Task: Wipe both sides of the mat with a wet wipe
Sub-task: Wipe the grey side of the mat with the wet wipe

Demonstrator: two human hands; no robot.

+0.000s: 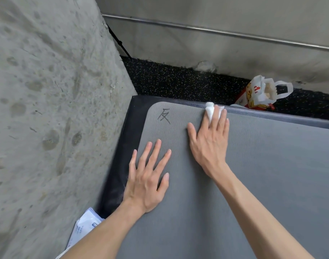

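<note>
Pressing the wet wipe (212,110) onto the grey mat (253,174), the right hand (209,144) lay fingers-straight; left hand (147,176) spread flat beside it.

A: What sort of place is this?
B: A gym-like corner: black speckled rubber flooring (178,79) beyond the hands, a bare concrete pillar (48,90) to their left, and a metal rail (216,31) along the far wall.
</note>
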